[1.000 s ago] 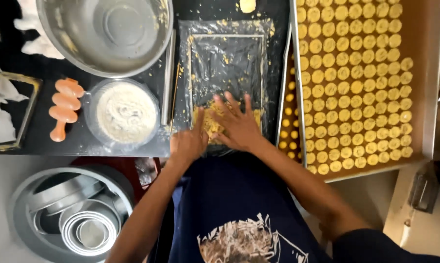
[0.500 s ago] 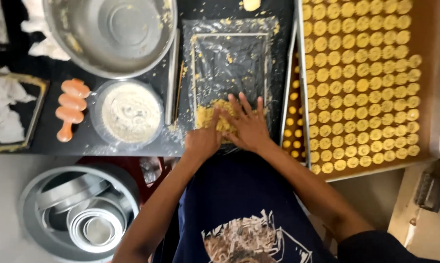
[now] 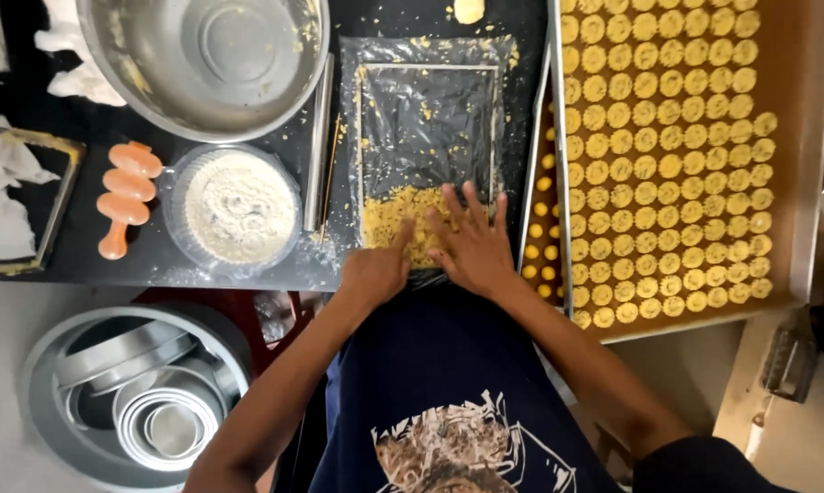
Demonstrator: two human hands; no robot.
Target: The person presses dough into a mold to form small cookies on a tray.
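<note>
Barely shifted, both hands, left hand [image 3: 375,271] and right hand [image 3: 471,242], press flat-fingered on dough [image 3: 393,219] at the frame's [image 3: 427,67] near edge.

No packages, labels, signs or screens appear anywhere around the person's two hands on the worktop.

Both hands press the yellow dough [image 3: 395,224] at the near end of the plastic sheet [image 3: 427,119] — beyond the fingertips the sheet lies open. A steel rod [image 3: 318,141] and flour bowl [image 3: 236,207] hem the left hand [image 3: 375,271]; the biscuit tray [image 3: 800,155] walls in the right hand [image 3: 471,246].
</note>
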